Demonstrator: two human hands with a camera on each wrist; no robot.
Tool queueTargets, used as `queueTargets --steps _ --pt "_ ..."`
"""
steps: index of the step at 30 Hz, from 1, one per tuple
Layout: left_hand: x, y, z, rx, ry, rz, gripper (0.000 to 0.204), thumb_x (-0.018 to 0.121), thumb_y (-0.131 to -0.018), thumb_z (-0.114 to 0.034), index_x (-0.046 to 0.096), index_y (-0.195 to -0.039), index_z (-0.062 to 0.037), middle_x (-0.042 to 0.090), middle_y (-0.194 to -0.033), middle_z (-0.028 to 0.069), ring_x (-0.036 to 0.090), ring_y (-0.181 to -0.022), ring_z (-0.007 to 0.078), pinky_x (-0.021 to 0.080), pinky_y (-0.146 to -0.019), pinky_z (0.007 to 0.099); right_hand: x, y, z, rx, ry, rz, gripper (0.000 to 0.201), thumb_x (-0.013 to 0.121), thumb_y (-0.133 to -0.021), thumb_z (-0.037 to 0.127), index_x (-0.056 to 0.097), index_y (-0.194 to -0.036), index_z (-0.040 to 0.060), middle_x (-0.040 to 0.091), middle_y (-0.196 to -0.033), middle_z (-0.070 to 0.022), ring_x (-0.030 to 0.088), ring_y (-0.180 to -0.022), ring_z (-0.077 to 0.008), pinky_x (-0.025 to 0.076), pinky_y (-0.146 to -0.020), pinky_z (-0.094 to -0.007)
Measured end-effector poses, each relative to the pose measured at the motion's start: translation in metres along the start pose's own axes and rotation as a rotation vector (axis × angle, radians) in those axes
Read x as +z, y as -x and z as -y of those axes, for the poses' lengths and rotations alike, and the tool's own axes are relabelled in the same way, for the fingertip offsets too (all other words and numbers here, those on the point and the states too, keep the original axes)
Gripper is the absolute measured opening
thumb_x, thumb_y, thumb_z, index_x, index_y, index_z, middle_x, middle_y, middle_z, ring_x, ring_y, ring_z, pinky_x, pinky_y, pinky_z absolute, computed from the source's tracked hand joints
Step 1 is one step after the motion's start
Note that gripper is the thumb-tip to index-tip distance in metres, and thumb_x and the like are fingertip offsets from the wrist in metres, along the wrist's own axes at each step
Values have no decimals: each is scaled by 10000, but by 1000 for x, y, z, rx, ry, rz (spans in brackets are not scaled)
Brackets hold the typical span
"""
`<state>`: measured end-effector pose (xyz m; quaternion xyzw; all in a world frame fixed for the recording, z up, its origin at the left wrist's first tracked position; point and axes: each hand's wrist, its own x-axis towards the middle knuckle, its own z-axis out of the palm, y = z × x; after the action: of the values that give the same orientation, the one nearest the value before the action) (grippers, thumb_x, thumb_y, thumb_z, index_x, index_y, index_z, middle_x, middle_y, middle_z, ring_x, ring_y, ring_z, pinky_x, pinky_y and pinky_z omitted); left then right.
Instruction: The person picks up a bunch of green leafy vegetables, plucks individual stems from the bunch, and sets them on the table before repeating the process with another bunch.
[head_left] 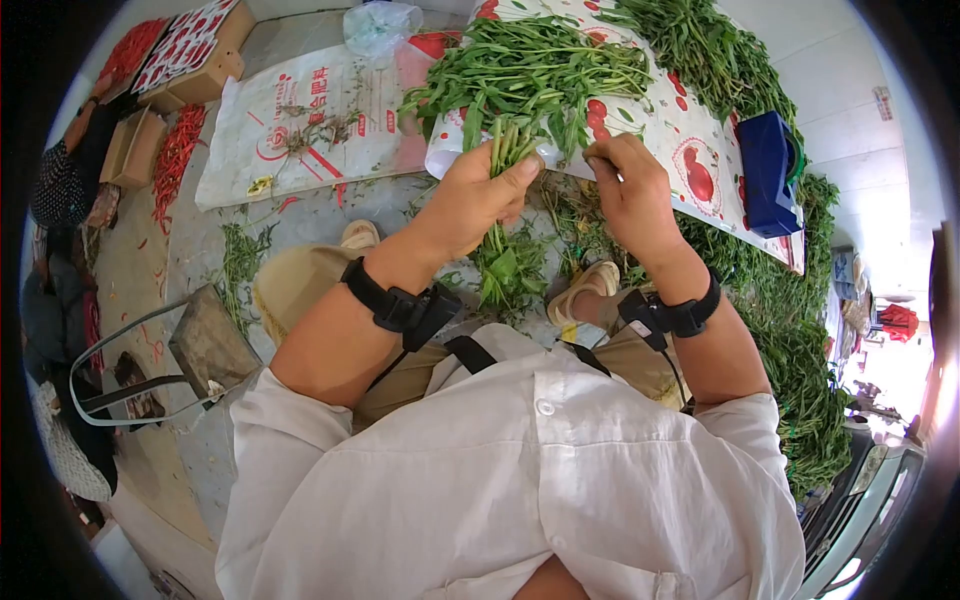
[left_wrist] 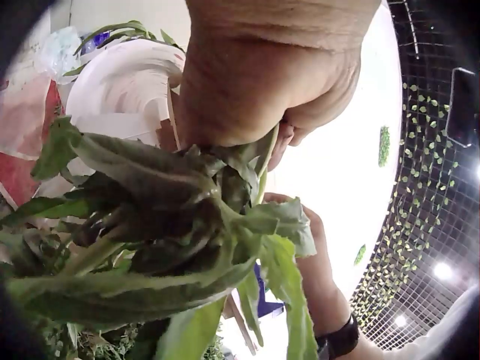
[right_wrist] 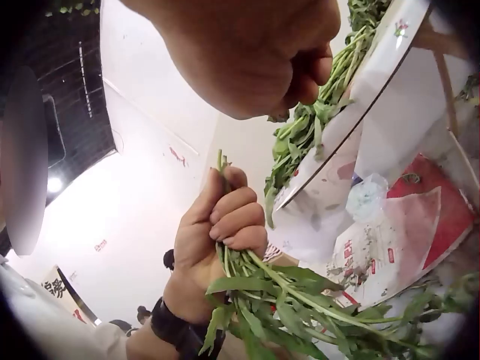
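My left hand point(head_left: 478, 197) grips a bunch of leafy green stems point(head_left: 510, 145), its cut ends pointing up and its leaves point(head_left: 508, 268) hanging below the fist. In the left wrist view those leaves point(left_wrist: 165, 217) fill the foreground. The right wrist view shows the left fingers point(right_wrist: 238, 217) wrapped round the stems. My right hand point(head_left: 632, 190) is to the right of the bunch, at the table's near edge, fingers curled. Its fingertips are close to leaves of the pile of greens point(head_left: 550, 65); I cannot tell whether they pinch one.
The greens lie on a table with a cherry-print cover point(head_left: 700, 150). A blue box-like holder point(head_left: 768, 175) stands at its right end, and more greens point(head_left: 700, 50) lie behind. On the floor are a white printed sack point(head_left: 250, 125), red peppers point(head_left: 180, 165) and a metal-framed stool point(head_left: 212, 345).
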<state>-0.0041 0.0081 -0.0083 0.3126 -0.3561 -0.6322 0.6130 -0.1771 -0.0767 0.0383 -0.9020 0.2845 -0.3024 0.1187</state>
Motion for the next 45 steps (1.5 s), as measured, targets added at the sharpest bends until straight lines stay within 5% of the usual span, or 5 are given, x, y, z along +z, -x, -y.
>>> queueTargets --steps 7,14,24,30,45 --pt "-2 -1 4 -18 -18 97 239 449 -939 -277 467 -907 -41 348 -591 -45 321 -513 62 290 -484 223 -13 7 -1 66 138 139 127 573 -797 67 613 -893 -6 580 -817 -130 550 -818 -307 450 -720 -360" --pt "5 0 9 -8 -60 151 239 425 -948 -283 460 -909 -50 360 -609 -35 338 -527 60 327 -480 219 15 3 26 187 -624 187 248 512 -880 132 567 -1049 -41 545 -1023 -156 524 -938 -265 409 -839 -319" --pt "-4 2 8 -58 -93 355 274 428 -942 -321 478 -937 -52 373 -613 -30 349 -532 63 311 -490 211 18 5 33 583 -1283 322 305 550 -881 201 581 -1085 -24 603 -1009 -80 576 -779 -135 485 -707 -258" --pt "-3 5 4 -103 -327 427 377 427 -934 -368 507 -927 0 455 -693 -3 401 -561 76 320 -505 211 19 10 27 536 -1320 352 321 574 -864 236 580 -1044 -30 606 -970 -84 580 -722 -94 488 -611 -208" --pt "7 2 6 -105 90 315 511 377 -910 -500 487 -996 -8 444 -700 35 384 -560 92 328 -508 214 7 -7 40 588 -1422 281 285 552 -876 223 582 -994 -35 587 -926 -85 573 -665 -134 550 -569 -264"
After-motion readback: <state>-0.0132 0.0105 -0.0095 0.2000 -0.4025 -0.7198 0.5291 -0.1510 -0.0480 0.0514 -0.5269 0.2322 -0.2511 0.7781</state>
